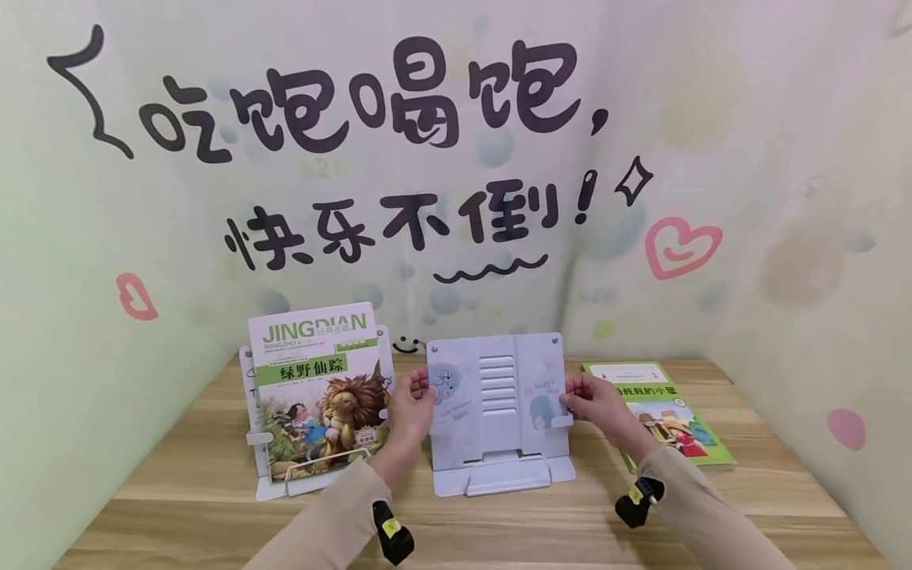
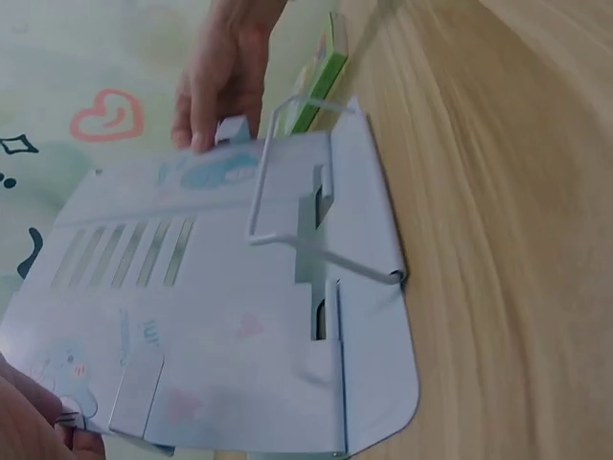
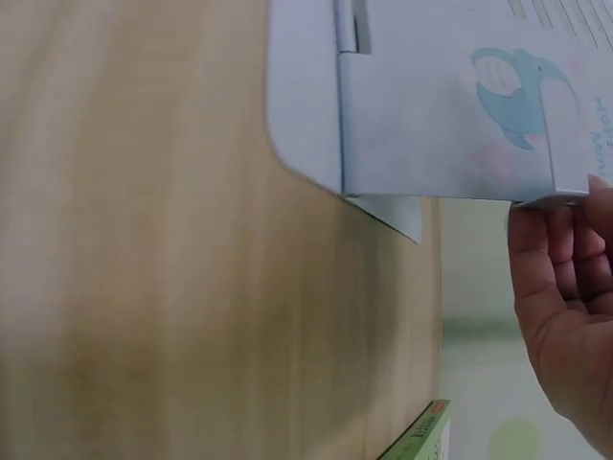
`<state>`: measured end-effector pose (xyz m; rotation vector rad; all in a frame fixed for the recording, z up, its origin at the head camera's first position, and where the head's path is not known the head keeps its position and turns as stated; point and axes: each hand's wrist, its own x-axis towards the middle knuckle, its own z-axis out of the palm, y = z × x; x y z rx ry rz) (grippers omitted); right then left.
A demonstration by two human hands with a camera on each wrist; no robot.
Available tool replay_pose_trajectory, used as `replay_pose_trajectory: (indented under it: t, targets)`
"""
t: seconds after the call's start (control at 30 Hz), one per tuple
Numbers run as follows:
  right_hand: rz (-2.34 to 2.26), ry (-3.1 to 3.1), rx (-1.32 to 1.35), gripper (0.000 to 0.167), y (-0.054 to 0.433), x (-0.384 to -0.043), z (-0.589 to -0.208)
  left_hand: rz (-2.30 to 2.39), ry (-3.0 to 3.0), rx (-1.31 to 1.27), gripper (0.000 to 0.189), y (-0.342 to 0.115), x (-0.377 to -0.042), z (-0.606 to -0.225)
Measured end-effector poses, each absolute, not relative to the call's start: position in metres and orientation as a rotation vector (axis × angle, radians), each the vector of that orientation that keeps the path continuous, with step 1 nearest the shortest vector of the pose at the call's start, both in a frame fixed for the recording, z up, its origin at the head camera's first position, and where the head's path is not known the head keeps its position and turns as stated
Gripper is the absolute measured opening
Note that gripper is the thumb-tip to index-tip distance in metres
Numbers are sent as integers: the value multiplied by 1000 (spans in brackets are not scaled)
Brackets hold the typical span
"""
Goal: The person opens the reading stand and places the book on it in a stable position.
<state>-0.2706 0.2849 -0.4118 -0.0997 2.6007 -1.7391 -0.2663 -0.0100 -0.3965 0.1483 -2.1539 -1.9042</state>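
Note:
A pale blue-white metal book stand [image 1: 499,412] with slots down its middle and cartoon prints stands upright on the table. My left hand [image 1: 413,404] pinches its left edge between thumb and fingers. On the opposite edge, my right hand [image 1: 598,404] grips the stand by the side clip. In the right wrist view, the right fingers [image 3: 541,254] are curled behind that edge, next to a blue dolphin print. A wire page holder [image 2: 257,206] sticks out over the bottom ledge [image 2: 378,383] in the left wrist view. The stand holds no book.
On the left, a second stand [image 1: 267,489] props up a book [image 1: 313,396] with a lion on its cover. A green-edged book [image 1: 684,427] lies flat at the right, partly behind my right forearm. A printed cloth backdrop [image 1: 456,174] rises behind the wooden table [image 1: 499,530].

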Motion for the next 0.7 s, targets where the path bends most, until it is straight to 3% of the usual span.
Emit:
replay_pose_trajectory:
  t: [0.33,0.7]
  targets:
    - [-1890,2635,-43,16,269,-227,-415,-1802,-2159,-109,33,-16,-276,-387]
    - [-2113,2606,66,10,246,-197,-419,-1325,-2118,-756,31,28,-268,-353]
